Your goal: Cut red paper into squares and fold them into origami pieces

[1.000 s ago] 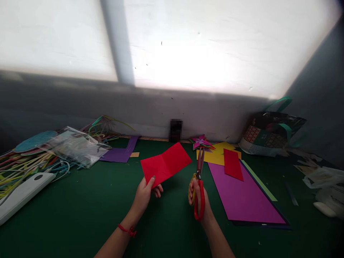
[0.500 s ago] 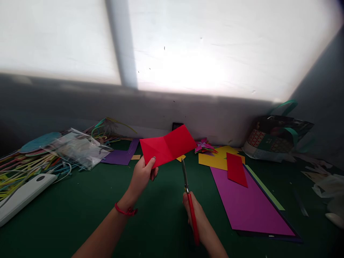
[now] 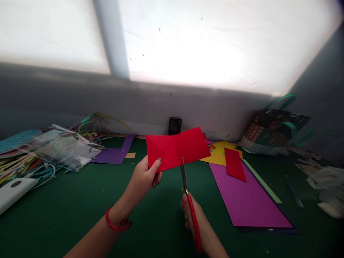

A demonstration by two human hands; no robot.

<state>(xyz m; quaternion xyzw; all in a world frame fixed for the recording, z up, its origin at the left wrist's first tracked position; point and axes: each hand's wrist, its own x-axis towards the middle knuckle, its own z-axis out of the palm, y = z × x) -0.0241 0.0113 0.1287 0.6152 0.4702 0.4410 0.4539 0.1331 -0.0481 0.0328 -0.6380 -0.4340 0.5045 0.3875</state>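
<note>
My left hand (image 3: 147, 173) pinches the lower left corner of a creased red sheet of paper (image 3: 185, 147), thumb on top and fingers beneath. The sheet is held above the table, with a fold line down its middle and diagonal creases on its left half. In my right hand (image 3: 195, 215) is a pair of scissors (image 3: 184, 175) with red handles, blades pointing up and away from me. The blade tip overlaps the sheet's lower edge near the middle fold; I cannot tell whether it touches the paper.
On the right, a red paper strip (image 3: 234, 165) lies over purple sheets (image 3: 258, 200) and yellow paper (image 3: 217, 156). A patterned bag (image 3: 264, 134) stands behind. Plastic wrap (image 3: 72, 147), coloured stems (image 3: 16, 168) and a white device (image 3: 17, 191) crowd the left of the green table (image 3: 88, 211).
The red sheet has shifted right relative to the scissors, so the blade tip now overlaps its lower edge near the fold. The camera view has tilted slightly.
</note>
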